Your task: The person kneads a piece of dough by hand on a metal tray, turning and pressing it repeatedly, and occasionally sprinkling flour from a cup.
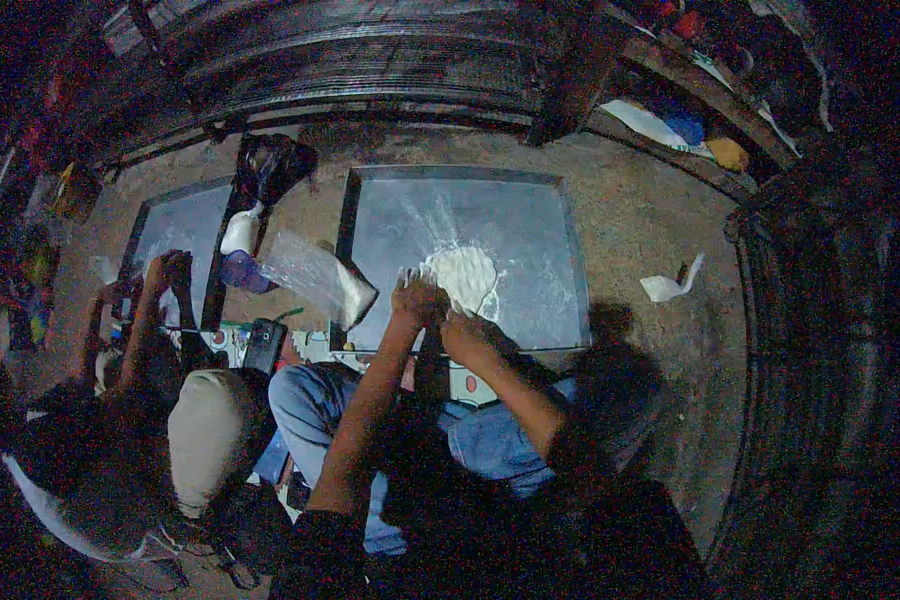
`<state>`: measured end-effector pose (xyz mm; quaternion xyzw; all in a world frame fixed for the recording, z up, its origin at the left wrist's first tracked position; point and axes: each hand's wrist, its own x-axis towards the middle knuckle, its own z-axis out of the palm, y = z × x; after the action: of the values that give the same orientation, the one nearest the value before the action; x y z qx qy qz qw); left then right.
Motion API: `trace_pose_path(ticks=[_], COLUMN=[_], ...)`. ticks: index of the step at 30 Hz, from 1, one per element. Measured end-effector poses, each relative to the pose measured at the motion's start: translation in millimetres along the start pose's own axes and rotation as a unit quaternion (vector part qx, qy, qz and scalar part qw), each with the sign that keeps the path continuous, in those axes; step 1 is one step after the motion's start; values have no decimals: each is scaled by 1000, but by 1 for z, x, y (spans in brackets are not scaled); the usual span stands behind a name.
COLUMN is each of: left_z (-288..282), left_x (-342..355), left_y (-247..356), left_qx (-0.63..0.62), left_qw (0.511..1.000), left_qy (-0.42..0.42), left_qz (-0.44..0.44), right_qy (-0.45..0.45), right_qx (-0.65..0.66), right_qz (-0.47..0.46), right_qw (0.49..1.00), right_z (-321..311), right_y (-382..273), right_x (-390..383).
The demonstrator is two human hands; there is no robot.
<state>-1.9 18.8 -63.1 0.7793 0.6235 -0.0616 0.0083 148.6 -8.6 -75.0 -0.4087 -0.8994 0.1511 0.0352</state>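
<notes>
A pale, flattened piece of dough (462, 275) lies on a floured grey metal tray (530, 300) on the ground in front of me. My left hand (417, 297) presses on the dough's near left edge with the fingers bent. Just to its right, my right hand (467, 325) rests on the dough's near edge. Both forearms reach up from the lower edge over my blue trousers. I cannot tell how firmly either hand grips the dough.
A clear plastic bag of flour (318, 277) lies left of the tray. Another person (160, 400) crouches at the left, hands (170, 268) at a second tray (175, 235). A white bottle (240, 230), a crumpled paper (670, 285) and wooden shelves (690, 110) surround the dirt floor.
</notes>
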Motion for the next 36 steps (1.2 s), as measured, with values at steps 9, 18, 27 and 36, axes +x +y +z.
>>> trace_pose_path(ticks=[9, 18, 27, 36], left_z=[71, 19, 2, 6], left_x=[-7, -32, -12, -14], left_y=[-35, 20, 7, 31], left_qx=[-151, -18, -50, -107], left_qw=[979, 1000, 991, 981], left_qy=[118, -13, -87, -142], left_qz=[72, 9, 91, 77], right_qy=[-66, -168, 8, -11], right_qx=[-24, 54, -4, 57], right_qz=[-70, 36, 51, 6], right_qw=[995, 984, 999, 998], right_z=[-64, -36, 33, -12], right_y=[-27, 14, 55, 15], right_x=[-4, 6, -7, -22])
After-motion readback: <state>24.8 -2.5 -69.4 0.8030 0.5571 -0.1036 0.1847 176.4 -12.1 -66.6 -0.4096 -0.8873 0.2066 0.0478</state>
